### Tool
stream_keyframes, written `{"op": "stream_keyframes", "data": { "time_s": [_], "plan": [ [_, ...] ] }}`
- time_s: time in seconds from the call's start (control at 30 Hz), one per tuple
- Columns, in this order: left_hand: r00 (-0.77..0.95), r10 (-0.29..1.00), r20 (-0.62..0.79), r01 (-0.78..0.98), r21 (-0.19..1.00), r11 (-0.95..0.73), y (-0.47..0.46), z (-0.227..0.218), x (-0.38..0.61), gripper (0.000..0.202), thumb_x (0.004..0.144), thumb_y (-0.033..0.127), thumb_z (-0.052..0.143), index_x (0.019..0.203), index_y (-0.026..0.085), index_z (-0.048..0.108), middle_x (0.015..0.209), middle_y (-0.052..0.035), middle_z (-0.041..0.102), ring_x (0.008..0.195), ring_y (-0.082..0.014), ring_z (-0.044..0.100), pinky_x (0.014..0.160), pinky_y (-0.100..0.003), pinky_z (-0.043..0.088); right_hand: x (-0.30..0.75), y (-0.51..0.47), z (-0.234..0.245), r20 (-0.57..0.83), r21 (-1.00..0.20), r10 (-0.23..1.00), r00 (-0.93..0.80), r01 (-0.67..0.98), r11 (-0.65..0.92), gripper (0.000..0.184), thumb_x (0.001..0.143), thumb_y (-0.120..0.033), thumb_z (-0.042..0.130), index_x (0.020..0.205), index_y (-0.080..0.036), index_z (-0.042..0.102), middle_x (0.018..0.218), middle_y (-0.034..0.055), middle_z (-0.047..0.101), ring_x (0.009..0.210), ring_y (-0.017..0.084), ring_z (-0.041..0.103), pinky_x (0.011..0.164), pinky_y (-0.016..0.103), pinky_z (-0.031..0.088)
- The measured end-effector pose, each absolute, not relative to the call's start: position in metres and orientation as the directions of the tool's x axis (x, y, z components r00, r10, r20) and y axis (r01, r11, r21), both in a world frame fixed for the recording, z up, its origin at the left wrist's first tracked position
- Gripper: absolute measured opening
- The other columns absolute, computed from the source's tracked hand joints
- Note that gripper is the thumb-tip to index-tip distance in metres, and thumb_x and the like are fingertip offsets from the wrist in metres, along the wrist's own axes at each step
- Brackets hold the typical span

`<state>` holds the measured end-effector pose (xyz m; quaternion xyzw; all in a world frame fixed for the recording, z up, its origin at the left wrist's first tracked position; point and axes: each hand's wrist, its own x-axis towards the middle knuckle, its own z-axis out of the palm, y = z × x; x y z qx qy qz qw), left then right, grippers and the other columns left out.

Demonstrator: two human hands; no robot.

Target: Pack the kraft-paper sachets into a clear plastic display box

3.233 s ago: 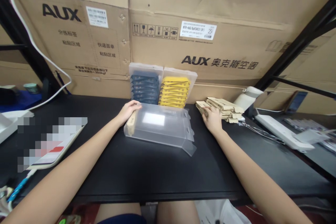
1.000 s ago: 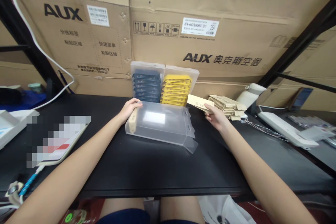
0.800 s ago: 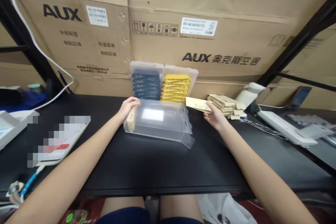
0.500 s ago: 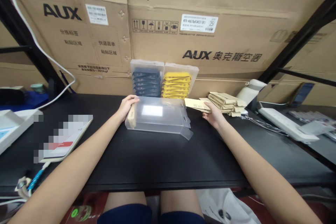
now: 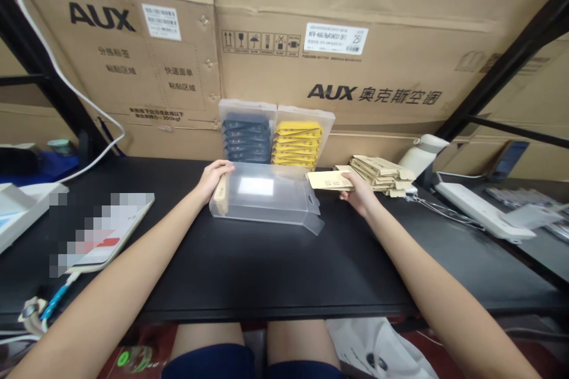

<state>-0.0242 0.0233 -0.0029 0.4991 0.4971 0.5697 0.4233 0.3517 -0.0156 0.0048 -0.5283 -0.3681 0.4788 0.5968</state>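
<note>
cream packet [image 5: 326, 180] beside the clear box [image 5: 275, 206]

my right grip [image 5: 359, 192] is closed on the packet's right end; its left tip is at the box's open right end, and i cannot tell whether they touch. my left grip [image 5: 214, 180] is curled onto the box's left end, where another packet [image 5: 221, 196] sits inside. the box lies on the desk [image 5: 267, 272], in front of blue packs [image 5: 246, 141] and yellow packs [image 5: 296, 143].

Case [image 5: 284, 201] on table [image 5: 258, 275], frame centre; packet [image 5: 221, 197] inside left end, held packet [image 5: 326, 180] at right end. Two filled cases [image 5: 246, 136] behind. Packet stack [image 5: 380, 173] right of centre, bottle [image 5: 421, 154] behind. Phone [image 5: 104, 243] at left.
</note>
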Motion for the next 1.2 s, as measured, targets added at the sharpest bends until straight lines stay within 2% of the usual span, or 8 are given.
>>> {"op": "stream_keyframes", "data": {
  "time_s": [0.5,0.9,0.97,1.1,1.2],
  "plan": [
    [-0.133,0.980,0.150,0.038,0.989,-0.146,0.024,-0.003,-0.025,0.029,0.050,0.036,0.074,0.072,0.019,0.067,0.077,-0.0010,0.067,0.083,-0.0226,0.058,0.072,-0.030,0.043,0.352,-0.016,0.008,0.029,-0.988,0.983,0.183,-0.144,0.056,0.014,0.075,-0.028,0.063,0.073,-0.015,0.059,0.049,-0.0040,0.053,0.033,0.005,0.037,0.034,0.021,0.038],
    [-0.125,0.980,0.154,0.055,0.987,-0.148,0.027,-0.005,-0.028,0.031,0.051,0.039,0.074,0.074,0.020,0.067,0.081,-0.0018,0.069,0.084,-0.0237,0.059,0.074,-0.031,0.043,0.366,-0.019,0.010,0.056,-0.998,0.991,0.124,-0.029,0.060,0.015,0.073,-0.028,0.065,0.069,-0.016,0.058,0.046,-0.0030,0.054,0.031,0.005,0.032,0.035,0.021,0.043],
    [-0.123,0.981,0.152,0.045,0.988,-0.148,0.027,-0.006,-0.028,0.031,0.051,0.038,0.074,0.075,0.019,0.067,0.081,-0.0018,0.069,0.085,-0.0235,0.060,0.075,-0.031,0.043,0.370,-0.019,0.012,0.039,-0.999,0.994,0.098,-0.011,0.040,0.016,0.073,-0.029,0.066,0.069,-0.016,0.059,0.045,-0.0030,0.053,0.031,0.005,0.033,0.034,0.021,0.042],
    [-0.119,0.983,0.143,0.038,0.990,-0.139,0.028,-0.006,-0.028,0.030,0.052,0.038,0.075,0.075,0.019,0.068,0.081,-0.0013,0.068,0.084,-0.0227,0.059,0.074,-0.030,0.043,0.367,-0.025,0.014,-0.074,-0.997,0.994,-0.078,0.043,-0.071,0.017,0.071,-0.027,0.070,0.070,-0.013,0.061,0.045,-0.0014,0.054,0.031,0.006,0.036,0.034,0.023,0.043],
    [-0.120,0.981,0.152,0.050,0.988,-0.147,0.027,-0.006,-0.028,0.029,0.053,0.037,0.075,0.074,0.020,0.068,0.079,-0.0008,0.068,0.084,-0.0226,0.059,0.074,-0.030,0.043,0.355,-0.029,0.010,-0.105,-0.994,0.981,-0.165,0.060,-0.096,0.019,0.071,-0.029,0.072,0.073,-0.013,0.061,0.048,-0.0019,0.055,0.032,0.006,0.039,0.035,0.022,0.045]
  ]
}}
